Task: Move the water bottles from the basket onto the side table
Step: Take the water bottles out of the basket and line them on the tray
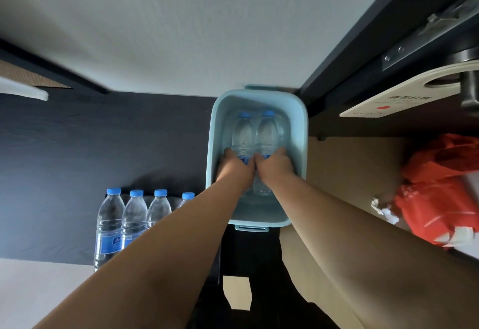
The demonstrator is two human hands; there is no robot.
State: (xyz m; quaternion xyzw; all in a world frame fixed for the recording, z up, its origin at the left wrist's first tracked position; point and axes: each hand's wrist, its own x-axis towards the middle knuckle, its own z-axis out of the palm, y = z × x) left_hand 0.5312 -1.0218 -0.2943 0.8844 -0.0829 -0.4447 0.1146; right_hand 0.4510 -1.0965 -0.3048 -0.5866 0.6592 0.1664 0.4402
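Observation:
A light blue plastic basket [300, 132] stands on the floor below me. Inside it lie two clear water bottles with blue caps, side by side. My left hand [237, 165] is wrapped around the left bottle [242, 134] at its blue label. My right hand [276, 165] grips the right bottle [267, 132] the same way. Both hands are down inside the basket and touch each other. Several more bottles [134, 214] of the same kind stand upright in a row on the dark side table [114, 194] at the left, partly hidden by my left forearm.
A dark wall panel [103, 147] rises behind the row of bottles. A red plastic bag [438, 188] and crumpled paper lie on the tan floor at the right. A dark door with a hanging sign [404, 95] is at the upper right.

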